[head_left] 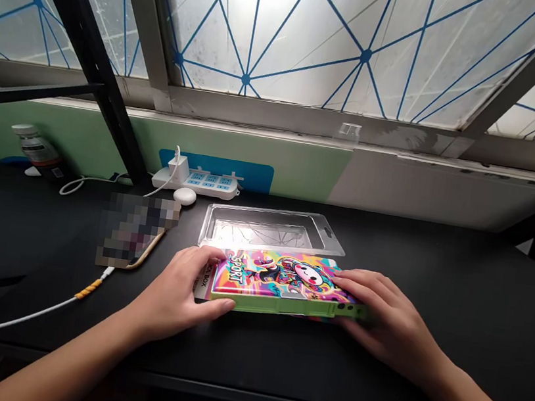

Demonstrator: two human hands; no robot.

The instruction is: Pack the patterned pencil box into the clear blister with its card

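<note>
A phone case (280, 282) with a lime-green rim and a bright cartoon print lies flat on the black desk (33, 240), with the word "SPORT" along its left end. My left hand (180, 288) grips that end, fingers over the top and thumb along the near edge. My right hand (381, 313) holds the other end, its fingers across the print. A white printed card (203, 282) sticks out beneath the case by my left hand. Just beyond the case lies an empty clear plastic blister tray (268, 230), its near edge close to my left fingertips.
Left of my hands lie a pixelated phone (136, 232) and a white cable (33, 310) with a yellow wrap. At the back stand a white power strip (195, 182) with a plugged-in charger, a round white object (184, 196), and a bottle (38, 150). A black metal frame bar (113, 92) crosses the upper left.
</note>
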